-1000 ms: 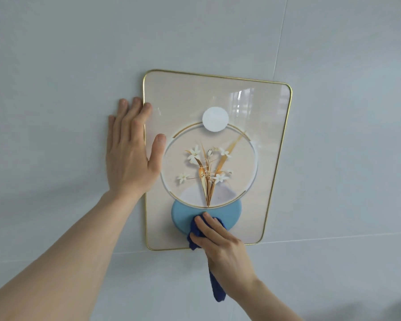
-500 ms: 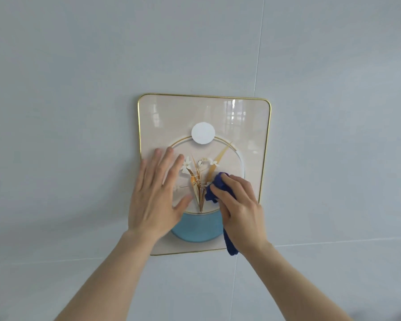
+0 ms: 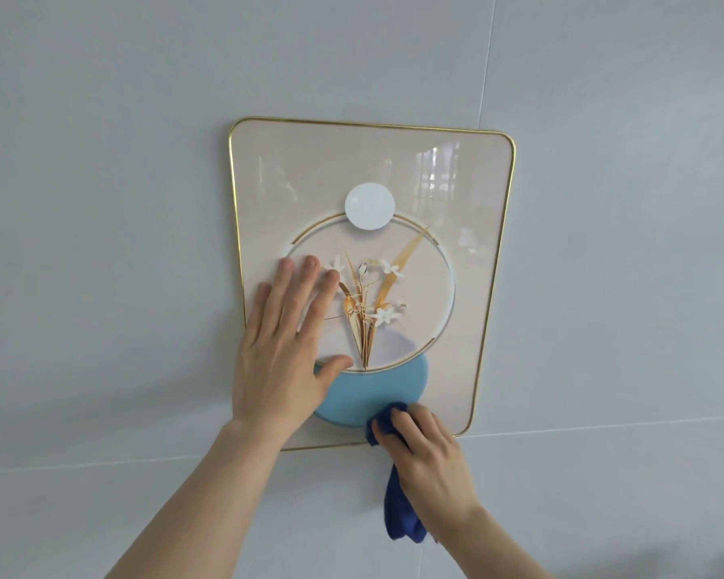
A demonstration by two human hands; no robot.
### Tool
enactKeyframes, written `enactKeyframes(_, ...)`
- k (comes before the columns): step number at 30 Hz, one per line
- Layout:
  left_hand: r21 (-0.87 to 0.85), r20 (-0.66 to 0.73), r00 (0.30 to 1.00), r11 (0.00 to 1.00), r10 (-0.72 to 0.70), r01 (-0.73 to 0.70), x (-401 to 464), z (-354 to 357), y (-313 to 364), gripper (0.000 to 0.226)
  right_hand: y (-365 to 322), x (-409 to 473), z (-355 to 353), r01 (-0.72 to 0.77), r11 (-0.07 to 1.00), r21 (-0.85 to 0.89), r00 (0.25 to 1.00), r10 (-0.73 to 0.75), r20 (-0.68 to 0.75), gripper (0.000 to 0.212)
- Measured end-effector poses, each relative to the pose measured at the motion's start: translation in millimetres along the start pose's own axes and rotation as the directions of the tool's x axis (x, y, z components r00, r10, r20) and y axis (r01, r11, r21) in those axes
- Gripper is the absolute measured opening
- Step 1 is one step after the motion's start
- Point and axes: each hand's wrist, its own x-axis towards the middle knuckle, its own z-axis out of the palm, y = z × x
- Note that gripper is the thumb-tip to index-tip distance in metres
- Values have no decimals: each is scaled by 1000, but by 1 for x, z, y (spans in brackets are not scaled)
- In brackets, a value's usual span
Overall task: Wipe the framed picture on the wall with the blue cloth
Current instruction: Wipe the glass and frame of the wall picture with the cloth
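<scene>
Framed picture (image 3: 469, 211) under blue cloth (image 3: 398, 511)

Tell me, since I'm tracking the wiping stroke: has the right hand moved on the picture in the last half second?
Yes. The right hand with the blue cloth went down from the painted flowers to the framed picture's bottom edge.

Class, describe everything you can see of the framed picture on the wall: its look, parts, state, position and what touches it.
The framed picture is a rounded-corner panel with a thin gold rim, hanging flat on a pale grey wall. Its glossy cream face reflects light at upper right. It shows a white disc above a ring holding white flowers on gold stems, with a light blue shape below. The left hand lies flat on its lower left; the right hand presses a blue cloth against its bottom edge.
</scene>
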Motion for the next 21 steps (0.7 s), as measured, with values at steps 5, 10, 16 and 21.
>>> enactKeyframes(5, -6, 12, 1000, 1000, -25, 25, 0, -5, 5, 113, -8, -3, -18, -148, 988, 55, 923, 118, 365, 60)
enactKeyframes(10, -57, 100, 994, 997, -50, 56, 3, -21, 12, 112, -12, 9, -56, -434, 899, 60, 821, 368, 437, 27)
enactKeyframes(16, -188, 147, 989, 981, -26, 54, 1, -54, 18, 84, 3, 16, -108, -831, 419, 366, 556, 635, 536, 23)
enactKeyframes(21, -366, 298, 952, 914, -63, 175, -23, -79, 36, 53, 6, 27, -142, -837, 179, 517, 506, 614, 606, 18)
